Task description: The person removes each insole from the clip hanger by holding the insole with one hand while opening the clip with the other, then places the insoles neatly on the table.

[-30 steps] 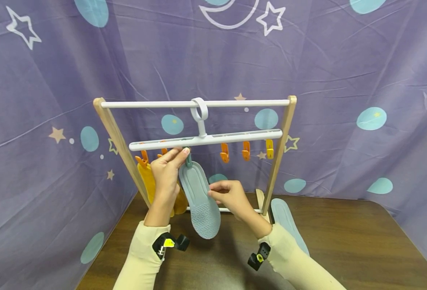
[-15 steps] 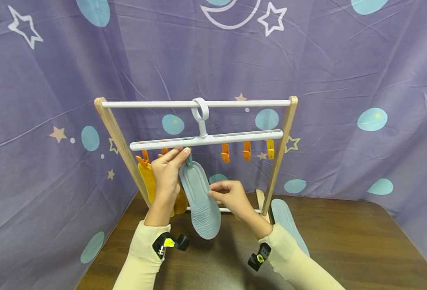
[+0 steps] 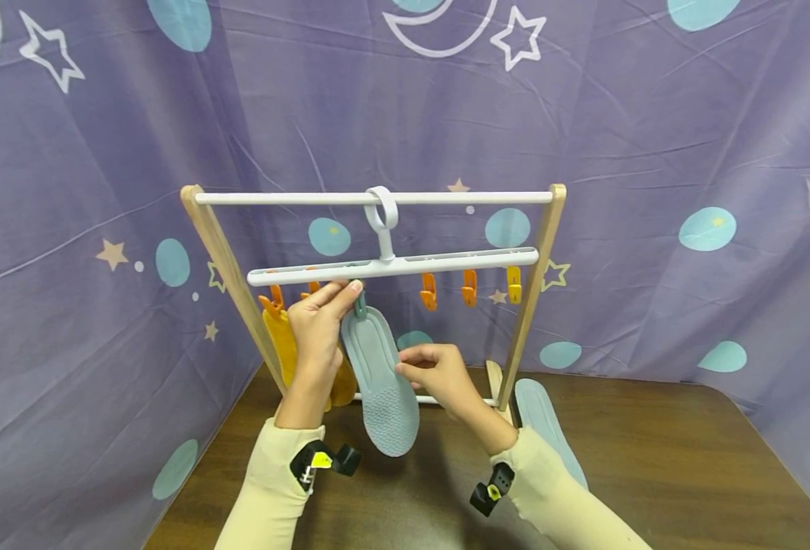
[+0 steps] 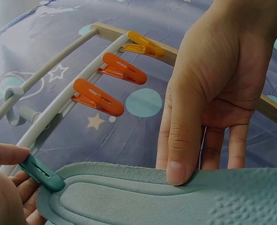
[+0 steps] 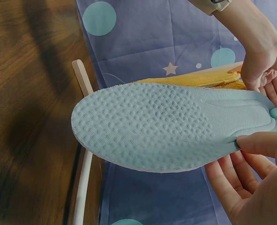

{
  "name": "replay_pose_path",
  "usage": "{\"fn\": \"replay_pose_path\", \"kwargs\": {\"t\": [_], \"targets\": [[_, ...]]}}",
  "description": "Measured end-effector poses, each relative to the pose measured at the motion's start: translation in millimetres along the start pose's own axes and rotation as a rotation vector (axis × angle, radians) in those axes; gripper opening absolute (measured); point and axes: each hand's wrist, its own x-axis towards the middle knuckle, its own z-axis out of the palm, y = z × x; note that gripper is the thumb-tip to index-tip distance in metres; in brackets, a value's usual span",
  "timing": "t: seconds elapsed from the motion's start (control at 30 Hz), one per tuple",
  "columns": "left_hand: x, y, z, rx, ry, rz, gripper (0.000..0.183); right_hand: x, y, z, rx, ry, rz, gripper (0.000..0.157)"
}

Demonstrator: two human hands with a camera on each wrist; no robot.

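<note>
A light blue-green insole hangs at a slant below the white clip hanger, its textured forefoot end downward. The heel tip meets the jaw end of a green clothespin on the hanger. My left hand pinches that clothespin at its upper end between thumb and fingers. Lower down, my right hand pinches the insole's right edge, the thumb on the textured face and the fingers behind, as the right wrist view shows.
The hanger hooks over a wood-and-white rack. Yellow insole-shaped pieces hang from orange clothespins at left, partly behind my left hand. Orange and yellow clothespins hang at right. Another blue-green insole lies on the brown table.
</note>
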Motion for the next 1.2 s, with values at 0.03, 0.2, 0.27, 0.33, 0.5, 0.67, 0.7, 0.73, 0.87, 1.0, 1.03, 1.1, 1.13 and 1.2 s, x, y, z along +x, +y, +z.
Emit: {"fn": "replay_pose_path", "kwargs": {"t": [0.03, 0.2, 0.27, 0.33, 0.5, 0.67, 0.7, 0.73, 0.87, 1.0, 1.03, 1.1, 1.13, 1.2], "targets": [[0.0, 0.1, 0.3, -0.005, 0.002, -0.002, 0.011, 0.1, 0.3, -0.1, -0.001, -0.001, -0.002, 0.018], [0.2, 1.5, 0.9, -0.01, 0.005, -0.009, 0.01, 0.5, 1.1, -0.6, -0.002, -0.006, 0.002, 0.019], [0.6, 1.5, 0.8, -0.009, 0.006, -0.014, 0.009, 0.4, 0.6, -0.6, -0.002, -0.006, 0.007, 0.019], [1.0, 1.4, 0.8, -0.008, 0.009, -0.018, 0.008, 0.2, 0.4, -0.7, -0.003, -0.006, 0.008, 0.019], [1.3, 0.9, 0.9, -0.007, 0.014, -0.02, 0.007, -0.3, -0.9, -0.5, -0.004, -0.002, 0.009, 0.018], [1.1, 0.4, 1.2, -0.008, 0.016, -0.02, 0.007, -0.8, -1.5, -0.6, -0.003, -0.001, 0.003, 0.017], [1.3, 0.0, 1.0, -0.008, 0.016, -0.02, 0.007, -0.8, -1.2, -0.8, -0.001, 0.0, 0.003, 0.017], [1.3, -0.1, 1.0, -0.008, 0.018, -0.021, 0.006, -0.6, -0.9, -0.9, 0.0, 0.0, 0.002, 0.017], [1.7, -0.4, 1.1, -0.015, 0.019, -0.018, 0.007, -0.3, -1.5, -1.3, 0.001, 0.001, 0.009, 0.018], [1.9, -0.2, 1.7, -0.013, 0.019, -0.01, 0.009, 0.3, -1.7, -1.3, 0.005, 0.0, 0.015, 0.018], [1.7, 0.0, 1.9, -0.011, 0.019, -0.009, 0.01, 0.2, -1.5, -1.3, 0.005, 0.0, 0.014, 0.018], [1.5, -0.1, 1.8, -0.003, 0.019, -0.008, 0.01, -0.1, -1.2, -1.2, 0.007, -0.002, 0.011, 0.018], [1.3, -0.1, 1.9, -0.002, 0.021, -0.01, 0.009, -0.3, -0.8, -1.1, 0.008, -0.003, 0.009, 0.018], [1.0, -0.4, 1.9, 0.0, 0.024, -0.014, 0.009, -0.6, 0.0, -0.9, 0.009, -0.003, 0.009, 0.018]]}}
